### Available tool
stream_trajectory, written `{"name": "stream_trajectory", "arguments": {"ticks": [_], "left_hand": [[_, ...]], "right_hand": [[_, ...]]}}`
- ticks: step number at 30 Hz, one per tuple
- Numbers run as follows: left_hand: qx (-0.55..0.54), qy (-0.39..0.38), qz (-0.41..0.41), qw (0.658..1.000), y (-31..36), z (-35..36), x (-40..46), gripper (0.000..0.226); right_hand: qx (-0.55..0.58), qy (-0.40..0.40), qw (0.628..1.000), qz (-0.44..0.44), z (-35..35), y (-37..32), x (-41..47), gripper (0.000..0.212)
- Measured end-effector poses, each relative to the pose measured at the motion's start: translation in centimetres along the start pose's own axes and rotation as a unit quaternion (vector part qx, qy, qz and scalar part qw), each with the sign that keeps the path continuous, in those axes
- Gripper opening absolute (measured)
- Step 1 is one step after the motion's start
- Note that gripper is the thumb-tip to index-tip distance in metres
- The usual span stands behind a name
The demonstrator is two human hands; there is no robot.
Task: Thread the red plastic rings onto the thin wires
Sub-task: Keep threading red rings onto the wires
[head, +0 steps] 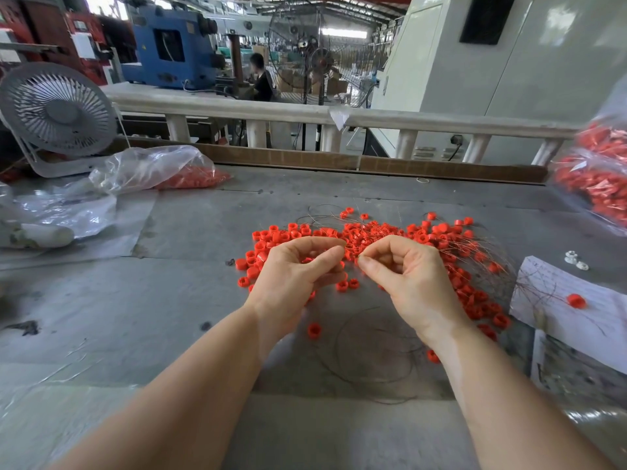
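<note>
- While I watch from the head view, nearest me a loop of thin wire lies bare on the grey tabletop, with a stray ring just beside it; no rings show on this loop.
- Left hand: grip curled, thumb and forefinger pressed together at the tips; what it pinches is too small to tell, likely a wire end.
- Right hand: grip likewise curled, fingertips meeting close to the left hand's; a ring or wire may sit between them, but I cannot tell.
- Beyond the hands, the pile of red plastic rings spreads loose across the tabletop, tangled with more thin wires.
- Farther off, clear bags of red parts at the left and right; whether these are finished work I cannot tell.
- Judgement: the threading is at an early stage; most rings remain unthreaded.
</note>
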State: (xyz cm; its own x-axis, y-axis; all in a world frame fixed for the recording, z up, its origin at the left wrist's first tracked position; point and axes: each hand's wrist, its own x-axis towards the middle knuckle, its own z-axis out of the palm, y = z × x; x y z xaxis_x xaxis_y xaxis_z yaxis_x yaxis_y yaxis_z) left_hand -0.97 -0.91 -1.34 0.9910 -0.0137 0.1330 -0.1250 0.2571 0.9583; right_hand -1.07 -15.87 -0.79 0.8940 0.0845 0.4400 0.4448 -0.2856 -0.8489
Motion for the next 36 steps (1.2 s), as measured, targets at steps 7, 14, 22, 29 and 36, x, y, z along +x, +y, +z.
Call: {"name": "stream_trajectory", "arguments": {"ticks": [7, 14, 22, 29, 36], "left_hand": [[0.021, -0.010, 0.000, 1.000, -0.16, -0.04, -0.10, 0.010], [0.013, -0.026, -0.019, 0.999, 0.04, -0.01, -0.06, 0.018], [-0.024, 0.001, -0.025, 0.999, 0.12, -0.05, -0.02, 0.011], [-0.003, -0.024, -0.003, 1.000, 0.09, 0.09, -0.33, 0.025], [-0.100, -0.045, -0.044, 0.993, 0.53, 0.13, -0.22, 0.024]], "right_hand": [[-0.009, 0.006, 1.000, 0.000, 0.00, 0.01, -0.06, 0.018], [0.011, -0.013, 1.000, 0.011, 0.10, -0.23, -0.13, 0.016], [0.002, 0.035, 0.998, 0.044, -0.29, 0.20, 0.07, 0.018], [0.014, 0.033, 0.999, 0.024, -0.18, 0.09, 0.07, 0.020], [0.046, 0.026, 0.998, 0.025, -0.01, -0.01, 0.07, 0.022]]}}
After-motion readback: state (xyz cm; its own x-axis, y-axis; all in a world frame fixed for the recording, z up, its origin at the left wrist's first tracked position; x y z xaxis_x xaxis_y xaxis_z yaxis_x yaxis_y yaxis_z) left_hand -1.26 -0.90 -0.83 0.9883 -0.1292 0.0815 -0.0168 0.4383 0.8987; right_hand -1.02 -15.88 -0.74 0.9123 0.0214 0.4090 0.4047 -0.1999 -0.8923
